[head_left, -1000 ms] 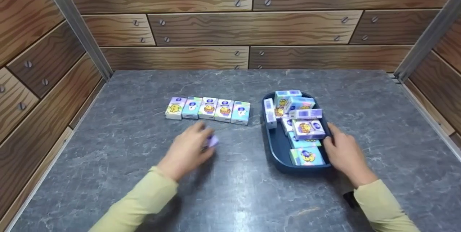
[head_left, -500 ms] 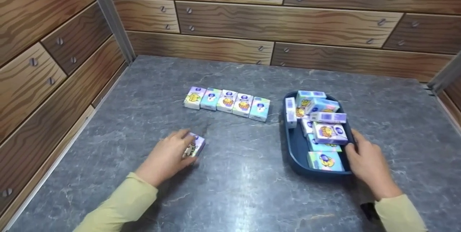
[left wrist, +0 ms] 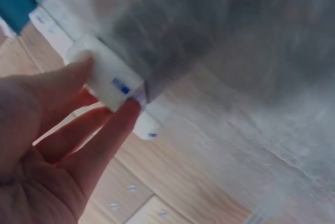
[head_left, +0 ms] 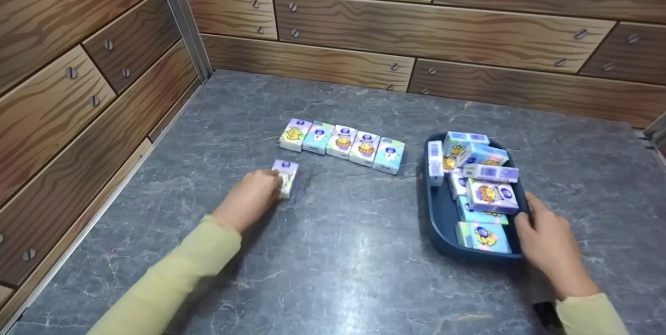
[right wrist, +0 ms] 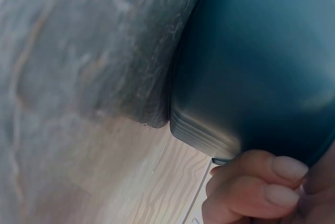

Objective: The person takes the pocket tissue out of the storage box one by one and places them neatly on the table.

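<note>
My left hand point(head_left: 250, 197) pinches a small purple-and-white box point(head_left: 287, 176) below the left end of a row of boxes. In the left wrist view, the thumb and fingers of the left hand point(left wrist: 68, 135) hold the pale box point(left wrist: 107, 72) by its edges. The row's left end is a purple box point(head_left: 295, 134), its right end a blue one point(head_left: 389, 155). My right hand point(head_left: 551, 246) grips the right side of a dark blue tray point(head_left: 436, 220) of mixed boxes. Up close, curled fingers of the right hand point(right wrist: 251, 187) lie against the tray's wall point(right wrist: 251, 67).
Inside the tray, several boxes lie piled at varied angles, among them a blue one point(head_left: 484, 236) near the front and a purple one point(head_left: 491, 194) above it. Wood-patterned walls point(head_left: 333, 23) border the grey marbled tabletop point(head_left: 338, 252) at the back and left.
The left hand has moved left from the row's front with its box, then up toward the row's left end; the box is now more upright. The view has shifted; the right hand still grips the tray.
</note>
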Demonstrator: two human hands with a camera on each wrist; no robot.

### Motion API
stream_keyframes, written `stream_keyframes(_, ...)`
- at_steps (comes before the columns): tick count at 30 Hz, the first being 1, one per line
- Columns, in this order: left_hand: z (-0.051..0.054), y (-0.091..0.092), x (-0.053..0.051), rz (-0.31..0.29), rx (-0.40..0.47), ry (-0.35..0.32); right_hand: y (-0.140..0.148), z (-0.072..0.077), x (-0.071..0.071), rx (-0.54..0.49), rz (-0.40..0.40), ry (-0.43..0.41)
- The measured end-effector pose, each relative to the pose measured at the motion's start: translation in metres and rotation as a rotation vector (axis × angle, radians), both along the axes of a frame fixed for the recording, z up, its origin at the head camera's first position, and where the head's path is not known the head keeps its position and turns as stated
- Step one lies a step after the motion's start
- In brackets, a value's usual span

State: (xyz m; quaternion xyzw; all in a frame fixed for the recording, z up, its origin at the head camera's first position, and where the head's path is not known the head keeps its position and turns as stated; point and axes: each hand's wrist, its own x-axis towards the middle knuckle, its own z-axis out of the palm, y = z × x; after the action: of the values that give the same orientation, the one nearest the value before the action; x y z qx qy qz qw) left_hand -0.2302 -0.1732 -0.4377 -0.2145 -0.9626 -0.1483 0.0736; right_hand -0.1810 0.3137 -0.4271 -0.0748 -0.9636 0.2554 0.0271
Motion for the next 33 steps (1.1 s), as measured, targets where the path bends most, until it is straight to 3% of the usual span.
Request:
stream_keyframes(5, -0.001, 0.001, -0.029, 0.031, -0.031, 0.028, 0.000, 0.000, 0.000, 0.000, -0.002, 0.002)
stream_keyframes(11, -0.002, 0.002, -0.048, 0.039, -0.023, 0.005, -0.001, 0.000, -0.002, -0.019, -0.012, -0.025)
stream_keyframes(27, -0.001, 0.001, -0.054, 0.042, -0.024, -0.002, 0.000, 0.001, -0.002, -0.025, -0.020, -0.036)
stream_keyframes(33, 0.002, 0.002, -0.053, 0.067, -0.016, -0.052, -0.002, 0.001, -0.001, -0.021, -0.025, -0.034)
